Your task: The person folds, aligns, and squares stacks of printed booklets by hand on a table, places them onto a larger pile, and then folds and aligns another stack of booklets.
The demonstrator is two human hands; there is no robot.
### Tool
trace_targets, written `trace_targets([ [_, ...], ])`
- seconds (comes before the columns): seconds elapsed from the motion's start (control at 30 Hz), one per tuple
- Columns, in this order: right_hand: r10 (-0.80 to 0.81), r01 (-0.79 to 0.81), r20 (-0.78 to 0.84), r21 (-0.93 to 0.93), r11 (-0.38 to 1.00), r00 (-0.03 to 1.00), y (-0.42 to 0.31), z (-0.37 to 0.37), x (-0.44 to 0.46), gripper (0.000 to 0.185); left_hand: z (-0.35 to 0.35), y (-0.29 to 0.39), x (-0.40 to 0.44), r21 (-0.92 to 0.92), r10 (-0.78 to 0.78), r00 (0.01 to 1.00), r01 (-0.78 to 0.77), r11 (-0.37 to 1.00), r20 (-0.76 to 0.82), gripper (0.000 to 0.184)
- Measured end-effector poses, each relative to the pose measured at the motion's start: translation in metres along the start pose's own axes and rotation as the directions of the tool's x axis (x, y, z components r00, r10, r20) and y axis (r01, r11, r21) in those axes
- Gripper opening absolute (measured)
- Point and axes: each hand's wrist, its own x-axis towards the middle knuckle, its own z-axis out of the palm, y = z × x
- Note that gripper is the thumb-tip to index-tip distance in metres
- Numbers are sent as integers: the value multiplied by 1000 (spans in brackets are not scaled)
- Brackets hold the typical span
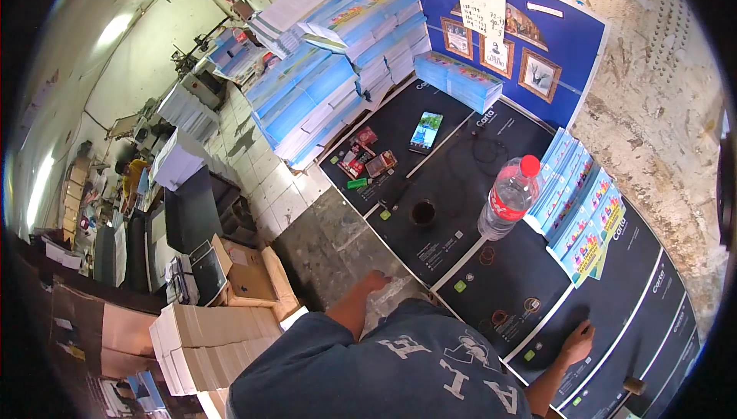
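On the black table [437, 223], booklets [585, 227] at two o'clock and a bottle [507, 202] at one are probably placed for easy reach, the right hand [581, 340] at three rests with curled fingers, and whether it or the left hand [374, 281] at ten is grasping, I cannot tell

A lane of table [457, 189] is running between the cup [422, 213] and the bottle [500, 208]; booklets [587, 216] are blocking the bottle's right side, while a thin cable [477, 136] is looping behind it.
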Motion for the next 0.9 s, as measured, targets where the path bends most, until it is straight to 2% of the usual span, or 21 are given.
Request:
trace_targets([
  [0.03, -5, 5, -12, 1, 1000, 1000, 0, 0, 0, 39, -8, 9, -6, -90, -109, 992, 115, 989, 71, 69],
  [0.13, 13, -13, 4, 5, 1000, 1000, -3, -3, 0, 40, -9, 11, -11, -33, -42, 997, 45, 998, 70, 71],
  [0.27, 10, -10, -1, 1, 1000, 1000, -6, -5, 0, 40, -4, 9, -7, -3, -39, 997, 39, 999, 71, 72],
  [0.37, 25, -25, 37, 2, 1000, 999, -9, -8, -1, 41, -7, 14, -14, -118, -81, 996, 86, 989, 45, 72],
  [0.43, 24, -25, 18, 46, 999, 1000, -11, -9, -2, 43, -6, 12, -10, -33, -28, 999, 30, 999, 39, 71],
  [0.57, 31, -32, 35, 11, 999, 999, 2, 3, 4, 44, 5, 5, 1, -84, -40, 999, 41, 996, 13, 70],
  [0.63, 39, -38, 63, -4, 999, 997, 4, 4, 5, 45, 13, -5, 7, 91, 49, 999, -50, 995, 12, 68],
  [0.77, 18, -19, 54, 14, 1000, 998, -4, -4, 0, 46, 20, -16, 9, 126, 78, 997, -74, 989, -26, 70],
  [0.87, -15, 16, -35, 14, 1000, 999, -1, 0, -1, 43, 3, 0, -11, 81, 56, 998, -56, 995, 13, 72],
  [0.9, 6, -6, 2, 4, 1000, 1000, 0, -1, -1, 44, -10, 15, -25, -62, -41, 999, 43, 997, 21, 73],
])
